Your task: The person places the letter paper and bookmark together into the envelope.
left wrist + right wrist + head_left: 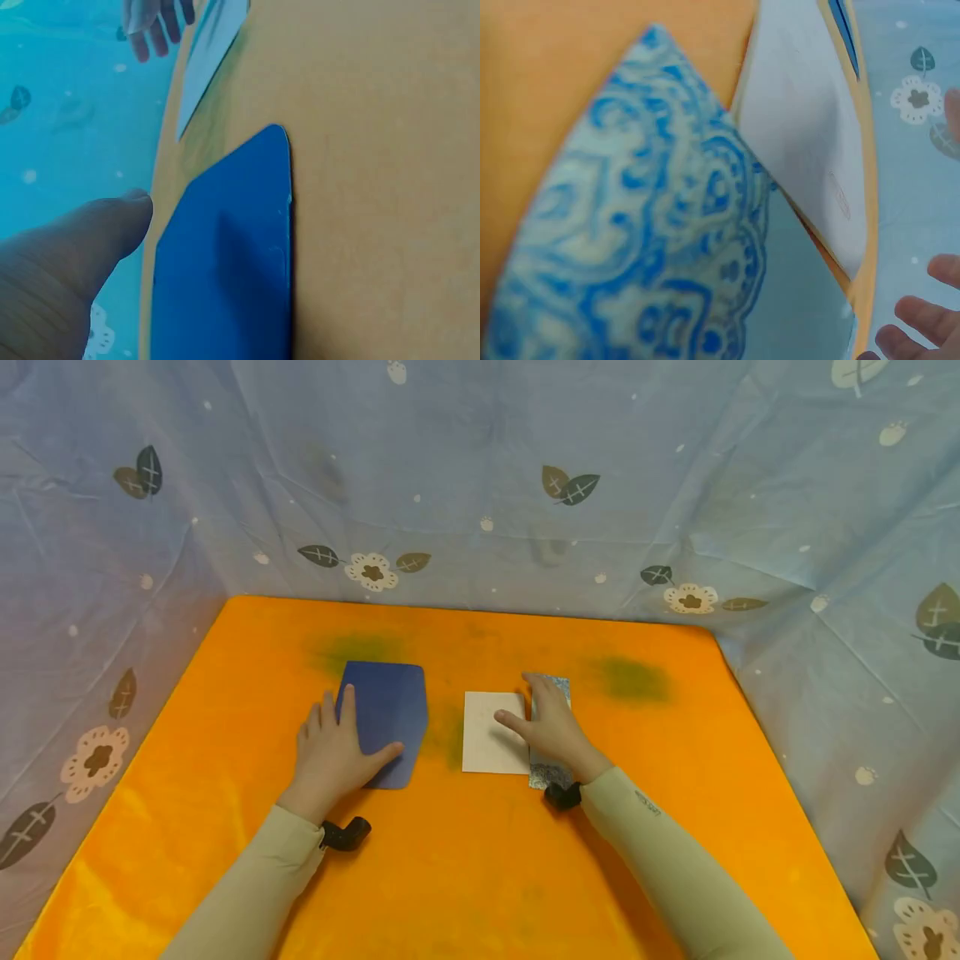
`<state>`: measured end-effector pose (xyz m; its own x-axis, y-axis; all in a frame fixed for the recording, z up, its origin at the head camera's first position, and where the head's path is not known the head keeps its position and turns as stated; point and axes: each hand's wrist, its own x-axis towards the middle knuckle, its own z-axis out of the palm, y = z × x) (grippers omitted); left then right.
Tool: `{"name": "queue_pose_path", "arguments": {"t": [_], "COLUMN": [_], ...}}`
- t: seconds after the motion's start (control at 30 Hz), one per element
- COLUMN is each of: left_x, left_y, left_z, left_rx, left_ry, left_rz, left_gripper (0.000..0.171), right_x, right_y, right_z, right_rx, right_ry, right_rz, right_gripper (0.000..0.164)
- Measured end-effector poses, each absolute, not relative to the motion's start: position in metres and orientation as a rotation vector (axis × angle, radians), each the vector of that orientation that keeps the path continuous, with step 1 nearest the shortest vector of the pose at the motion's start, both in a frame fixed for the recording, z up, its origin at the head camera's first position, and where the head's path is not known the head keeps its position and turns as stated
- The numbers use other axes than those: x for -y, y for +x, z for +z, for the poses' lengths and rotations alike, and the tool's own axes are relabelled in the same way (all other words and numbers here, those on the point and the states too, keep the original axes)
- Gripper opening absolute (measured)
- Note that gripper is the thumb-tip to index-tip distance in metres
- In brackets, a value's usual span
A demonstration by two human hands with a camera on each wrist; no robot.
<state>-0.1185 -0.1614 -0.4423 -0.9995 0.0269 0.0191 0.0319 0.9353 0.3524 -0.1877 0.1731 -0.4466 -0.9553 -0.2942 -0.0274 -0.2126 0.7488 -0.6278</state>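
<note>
A flat dark blue piece with cut corners (393, 706) lies at left of centre on the table. Over its left side my left hand (333, 762) is spread, thumb and fingers straight; in the left wrist view the thumb (112, 229) stands apart from it. A white square pad or sheet (487, 747) lies right of centre. Beside it is a narrow card with a blue-and-white ornamental pattern (652, 202), with a plain pale band. My right hand (558, 731) is above the card, fingers extended, thumb over the white square. Neither hand visibly grips anything.
An orange cloth (480, 877) covers the table, with greenish smudges near the back. Pale blue curtains (480, 485) with leaves and flowers hang behind and at both sides. A black device (347, 835) is strapped at the left wrist, and another (562, 796) at the right.
</note>
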Motion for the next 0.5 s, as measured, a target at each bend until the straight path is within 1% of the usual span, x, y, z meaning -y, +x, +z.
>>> {"name": "queue_pose_path", "arguments": {"t": [0.27, 0.5], "left_x": [0.164, 0.165], "left_y": [-0.119, -0.120], "left_z": [-0.449, -0.453], "left_rx": [3.117, 3.122], "left_ry": [0.061, 0.084], "left_rz": [-0.526, -0.511], "left_gripper": [0.130, 0.128], "right_x": [-0.172, -0.171], "right_y": [-0.195, -0.198], "right_z": [-0.454, -0.460], "right_rx": [-2.795, -2.810], "right_ry": [-0.352, -0.368], "right_rz": [-0.975, -0.901], "right_gripper": [0.082, 0.081]}}
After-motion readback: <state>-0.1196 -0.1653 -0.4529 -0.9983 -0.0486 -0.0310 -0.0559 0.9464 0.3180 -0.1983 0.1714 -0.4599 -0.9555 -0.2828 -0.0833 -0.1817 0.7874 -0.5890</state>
